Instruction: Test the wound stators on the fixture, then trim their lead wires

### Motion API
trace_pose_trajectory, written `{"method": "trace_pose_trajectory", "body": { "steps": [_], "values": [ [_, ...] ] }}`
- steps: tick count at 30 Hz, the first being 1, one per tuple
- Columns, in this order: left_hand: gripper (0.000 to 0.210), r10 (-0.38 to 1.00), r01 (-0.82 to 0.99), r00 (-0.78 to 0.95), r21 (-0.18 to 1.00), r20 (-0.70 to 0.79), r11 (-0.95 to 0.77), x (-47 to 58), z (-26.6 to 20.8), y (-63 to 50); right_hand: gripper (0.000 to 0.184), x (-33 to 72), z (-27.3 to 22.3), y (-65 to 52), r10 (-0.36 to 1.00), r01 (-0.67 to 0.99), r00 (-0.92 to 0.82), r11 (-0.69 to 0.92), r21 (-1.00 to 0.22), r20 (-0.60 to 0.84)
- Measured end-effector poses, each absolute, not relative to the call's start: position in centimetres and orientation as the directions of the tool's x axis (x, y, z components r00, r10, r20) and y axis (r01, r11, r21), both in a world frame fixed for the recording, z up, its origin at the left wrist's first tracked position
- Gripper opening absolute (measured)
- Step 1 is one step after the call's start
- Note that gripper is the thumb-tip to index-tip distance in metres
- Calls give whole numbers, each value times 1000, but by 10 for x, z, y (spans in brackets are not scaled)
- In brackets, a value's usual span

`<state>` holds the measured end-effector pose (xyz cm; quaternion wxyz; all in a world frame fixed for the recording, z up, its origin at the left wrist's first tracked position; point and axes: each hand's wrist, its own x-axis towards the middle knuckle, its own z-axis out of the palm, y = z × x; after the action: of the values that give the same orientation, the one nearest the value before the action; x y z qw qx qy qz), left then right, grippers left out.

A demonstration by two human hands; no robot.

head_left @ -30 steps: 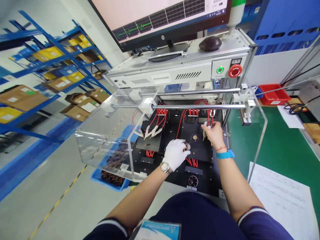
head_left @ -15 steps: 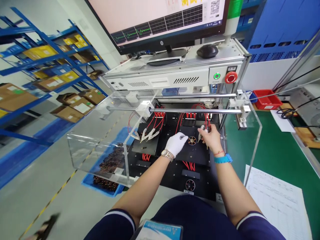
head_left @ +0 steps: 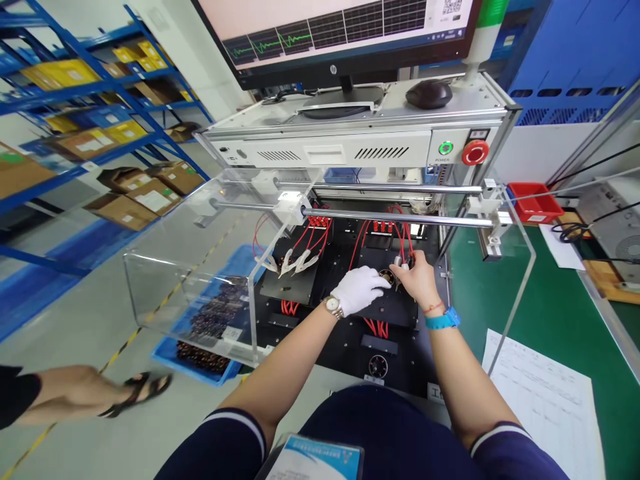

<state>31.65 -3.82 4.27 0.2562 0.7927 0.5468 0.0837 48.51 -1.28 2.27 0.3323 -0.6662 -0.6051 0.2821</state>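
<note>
My left hand (head_left: 357, 291), in a white glove, reaches over the black plate (head_left: 373, 310). Its fingertips close on the left edge of a small round motor stator (head_left: 387, 275), partly covering it. Bare, my right hand (head_left: 419, 281) pinches white-handled crocodile clips (head_left: 399, 262) on red wires, right beside the stator. How many clips it holds is partly hidden by the fingers. On the neighbouring plate to the left lie several more crocodile clips (head_left: 295, 263). A second round stator (head_left: 378, 366) sits near the front of the black base.
A clear plastic cover (head_left: 187, 257) on metal rods (head_left: 395, 217) surrounds the plates. Above stand a monitor (head_left: 345, 47), a mouse (head_left: 429, 94) and a red stop button (head_left: 475, 153). A blue tray (head_left: 220, 379) of parts lies left; paper (head_left: 545, 393) lies right. A person's leg (head_left: 75, 390) shows at left.
My left hand has moved right onto the stator. My right hand has shifted left with the clips, closer to the stator. A person's leg has come into view at left.
</note>
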Motion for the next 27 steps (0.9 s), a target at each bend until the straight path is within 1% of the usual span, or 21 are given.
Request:
{"method": "trace_pose_trajectory", "body": {
  "steps": [1,3,4,6,7,11,15,27],
  "values": [
    [21,853,816,503,402,-140,-415,317,44,-34,41,486,22,-12,992,611,124,-57,-789,24],
    [20,755,757,641,276,-138,-592,320,44,-26,47,488,19,-10,987,584,159,-77,-808,21],
    [20,726,732,675,239,-130,-638,321,43,-22,48,488,17,-10,985,564,172,-84,-822,18],
    [19,709,711,698,217,-105,-668,322,39,-16,47,489,12,-9,984,509,179,-83,-857,11],
    [19,714,713,694,229,-93,-663,321,37,-14,45,489,10,-9,984,476,176,-80,-876,6],
    [18,748,716,661,345,-55,-607,318,31,-13,42,486,1,-9,986,326,166,-88,-941,-35],
    [16,763,715,644,387,-44,-582,316,28,-14,41,481,-3,-9,983,210,151,-137,-968,-106],
    [14,776,696,630,451,-12,-558,315,24,-14,43,476,0,-10,977,152,126,-191,-970,-172]
  ]
}}
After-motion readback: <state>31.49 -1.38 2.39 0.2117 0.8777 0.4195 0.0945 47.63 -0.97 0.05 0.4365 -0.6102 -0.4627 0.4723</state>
